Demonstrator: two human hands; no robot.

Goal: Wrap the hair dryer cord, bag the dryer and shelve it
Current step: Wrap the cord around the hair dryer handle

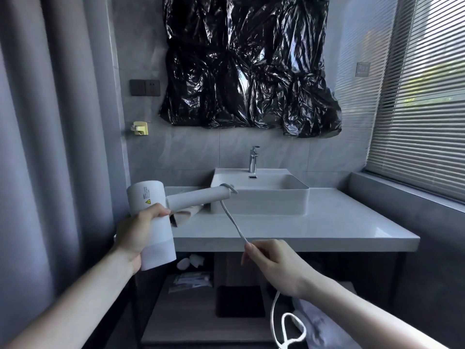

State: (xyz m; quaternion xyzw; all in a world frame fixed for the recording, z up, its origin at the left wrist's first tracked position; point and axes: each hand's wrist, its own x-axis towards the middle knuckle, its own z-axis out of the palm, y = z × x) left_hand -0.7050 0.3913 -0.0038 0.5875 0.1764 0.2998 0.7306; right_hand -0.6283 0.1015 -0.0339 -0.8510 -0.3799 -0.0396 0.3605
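My left hand (141, 235) curls round the barrel of the hair dryer (156, 222), a smooth matte white cylinder with a small yellow warning triangle printed on it. The barrel stands nearly upright in my grip, and its rounded handle sticks out to the right, almost level, over the front edge of the counter (327, 222). From the handle's far end the cord (232, 220), thin, white and rubbery, runs taut down and right to my right hand (274, 265), whose thumb and fingertips pinch it while the other fingers stay loosely curled. Below my wrist the cord drops in slack loops that the bottom edge cuts off, so I cannot see the plug.

Behind the dryer a beige cloth (185, 215) lies crumpled on the pale, glossy stone counter, mostly hidden. Under it, on a dim shelf (191, 321), sit a dark square mat (240, 301) and some small wrapped packets too blurred to make out. Farther back stands a boxy white basin (261, 195) with a chrome tap (253, 159). On the wall above, crinkled shiny black plastic sheeting (249, 64) covers whatever hangs there.
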